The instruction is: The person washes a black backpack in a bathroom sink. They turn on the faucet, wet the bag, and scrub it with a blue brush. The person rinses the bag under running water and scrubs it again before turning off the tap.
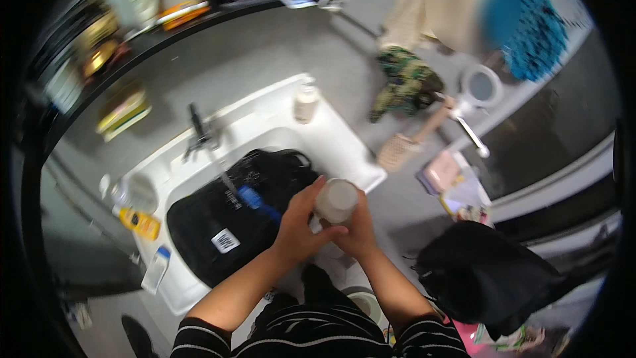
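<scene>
Both of my hands are wrapped round a bottle-like container with a round, whitish translucent top. My left hand grips its left side and my right hand its right side; its lower part is hidden by my fingers. To their left, a black fabric bag with a white label lies in the white sink. A blue brush rests on the bag, its handle pointing toward my left hand. Water runs from the dark faucet onto the bag.
A white pump bottle stands on the sink's far right corner. Yellow and white bottles lie along its left rim. A crowded shelf runs above. Black cloth hangs at right, below a long-handled brush.
</scene>
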`<state>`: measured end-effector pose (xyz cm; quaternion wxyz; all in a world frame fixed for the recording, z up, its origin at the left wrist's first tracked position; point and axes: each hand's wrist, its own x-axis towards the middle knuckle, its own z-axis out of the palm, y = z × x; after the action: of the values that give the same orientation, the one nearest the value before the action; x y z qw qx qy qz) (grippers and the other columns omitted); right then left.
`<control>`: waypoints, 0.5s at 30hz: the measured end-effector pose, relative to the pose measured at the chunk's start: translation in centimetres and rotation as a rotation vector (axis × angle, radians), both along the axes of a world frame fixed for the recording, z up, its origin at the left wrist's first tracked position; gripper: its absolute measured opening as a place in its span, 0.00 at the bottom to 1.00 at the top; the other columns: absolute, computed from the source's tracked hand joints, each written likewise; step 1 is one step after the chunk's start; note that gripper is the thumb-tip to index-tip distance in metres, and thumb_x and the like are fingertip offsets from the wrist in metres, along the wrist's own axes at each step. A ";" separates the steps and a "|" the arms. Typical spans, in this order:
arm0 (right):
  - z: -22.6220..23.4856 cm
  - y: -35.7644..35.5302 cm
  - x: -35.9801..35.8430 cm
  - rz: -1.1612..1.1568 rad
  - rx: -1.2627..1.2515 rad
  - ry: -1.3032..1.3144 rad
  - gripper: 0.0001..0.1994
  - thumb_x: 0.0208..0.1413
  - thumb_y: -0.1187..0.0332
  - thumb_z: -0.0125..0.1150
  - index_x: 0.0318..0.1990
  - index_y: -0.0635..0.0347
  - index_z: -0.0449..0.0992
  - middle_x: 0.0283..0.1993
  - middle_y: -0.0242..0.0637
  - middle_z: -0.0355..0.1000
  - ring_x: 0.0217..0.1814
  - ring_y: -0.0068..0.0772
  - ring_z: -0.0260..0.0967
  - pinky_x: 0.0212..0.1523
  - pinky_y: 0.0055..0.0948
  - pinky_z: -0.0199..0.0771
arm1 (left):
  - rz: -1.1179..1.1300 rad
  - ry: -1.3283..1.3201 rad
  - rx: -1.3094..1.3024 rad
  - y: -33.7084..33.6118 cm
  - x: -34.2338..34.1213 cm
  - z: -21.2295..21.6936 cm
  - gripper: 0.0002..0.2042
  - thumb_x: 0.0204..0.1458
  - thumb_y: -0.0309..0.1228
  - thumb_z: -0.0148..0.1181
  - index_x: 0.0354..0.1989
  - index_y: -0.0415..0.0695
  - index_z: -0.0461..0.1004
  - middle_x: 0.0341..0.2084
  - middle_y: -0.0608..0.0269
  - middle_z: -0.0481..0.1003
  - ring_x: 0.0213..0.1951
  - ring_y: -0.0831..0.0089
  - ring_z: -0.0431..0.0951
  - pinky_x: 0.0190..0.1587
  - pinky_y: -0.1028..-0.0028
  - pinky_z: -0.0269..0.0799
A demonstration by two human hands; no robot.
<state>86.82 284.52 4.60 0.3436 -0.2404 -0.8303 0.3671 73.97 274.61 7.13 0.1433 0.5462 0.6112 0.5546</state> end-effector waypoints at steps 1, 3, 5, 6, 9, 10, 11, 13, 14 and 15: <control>0.9 0.9 2.0 -0.126 -0.006 0.031 0.42 0.38 0.73 0.72 0.62 0.61 0.54 0.57 0.51 0.62 0.58 0.48 0.63 0.56 0.38 0.66 | -0.090 0.051 -0.016 2.2 1.2 0.6 0.48 0.37 0.44 0.75 0.65 0.37 0.54 0.58 0.47 0.64 0.59 0.55 0.66 0.60 0.63 0.60; 2.4 2.8 5.4 -0.329 -0.215 0.137 0.41 0.38 0.77 0.72 0.61 0.61 0.53 0.58 0.44 0.62 0.58 0.40 0.64 0.56 0.36 0.66 | -0.263 0.019 0.016 6.5 4.1 2.1 0.47 0.42 0.44 0.71 0.66 0.35 0.50 0.59 0.43 0.62 0.61 0.53 0.63 0.62 0.62 0.57; 4.1 5.1 8.1 -0.444 -0.292 0.317 0.41 0.37 0.79 0.71 0.60 0.60 0.54 0.58 0.41 0.62 0.59 0.36 0.62 0.57 0.35 0.65 | -0.365 -0.029 0.061 10.3 7.2 2.8 0.45 0.46 0.43 0.68 0.66 0.33 0.48 0.59 0.40 0.61 0.62 0.52 0.61 0.63 0.62 0.55; 4.8 6.3 9.2 -0.465 -0.304 0.384 0.41 0.37 0.81 0.71 0.60 0.60 0.54 0.58 0.40 0.62 0.60 0.34 0.62 0.58 0.34 0.64 | -0.401 -0.042 0.090 12.1 8.4 2.7 0.44 0.47 0.42 0.66 0.66 0.32 0.48 0.60 0.39 0.60 0.62 0.51 0.61 0.63 0.63 0.55; 4.6 9.8 13.1 -0.657 -0.119 0.476 0.39 0.37 0.84 0.68 0.59 0.62 0.55 0.59 0.42 0.61 0.62 0.35 0.60 0.61 0.34 0.61 | -0.507 -0.069 0.067 16.2 12.1 2.2 0.39 0.52 0.39 0.61 0.66 0.31 0.48 0.60 0.38 0.59 0.62 0.51 0.60 0.63 0.63 0.55; 4.5 10.5 13.8 -0.725 -0.118 0.539 0.39 0.36 0.85 0.67 0.59 0.62 0.55 0.59 0.42 0.60 0.62 0.35 0.60 0.61 0.34 0.60 | -0.534 -0.073 0.040 17.4 13.0 1.9 0.37 0.54 0.39 0.59 0.66 0.31 0.49 0.60 0.38 0.59 0.62 0.51 0.60 0.63 0.64 0.55; 4.7 11.2 14.0 -0.776 -0.128 0.596 0.38 0.38 0.86 0.65 0.60 0.63 0.55 0.59 0.43 0.59 0.62 0.36 0.60 0.62 0.33 0.59 | -0.563 -0.062 0.068 18.4 13.6 1.3 0.33 0.56 0.36 0.56 0.65 0.31 0.51 0.60 0.37 0.59 0.62 0.50 0.61 0.63 0.64 0.56; 4.2 13.2 14.5 -0.763 -0.143 0.669 0.38 0.39 0.86 0.63 0.61 0.63 0.54 0.59 0.43 0.59 0.62 0.36 0.60 0.62 0.33 0.59 | -0.579 -0.052 0.060 20.0 14.4 0.6 0.32 0.55 0.37 0.55 0.64 0.31 0.53 0.59 0.37 0.61 0.60 0.46 0.62 0.61 0.61 0.58; 4.1 14.3 14.5 -0.751 -0.152 0.706 0.37 0.40 0.86 0.62 0.61 0.63 0.54 0.59 0.43 0.59 0.62 0.36 0.60 0.62 0.33 0.59 | -0.582 -0.046 0.056 20.7 14.5 0.3 0.32 0.55 0.37 0.55 0.63 0.32 0.54 0.58 0.36 0.61 0.59 0.44 0.62 0.60 0.59 0.59; 4.4 15.3 14.3 -0.742 -0.180 0.696 0.37 0.41 0.86 0.61 0.62 0.63 0.52 0.60 0.44 0.59 0.62 0.36 0.59 0.62 0.33 0.59 | -0.562 -0.037 0.054 21.4 14.8 -0.4 0.31 0.55 0.36 0.55 0.63 0.32 0.54 0.58 0.37 0.61 0.59 0.44 0.62 0.60 0.59 0.59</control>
<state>101.10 299.87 9.02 0.6846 -0.4109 -0.4908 0.3486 88.75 295.98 6.69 0.2879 0.6875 0.4180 0.5193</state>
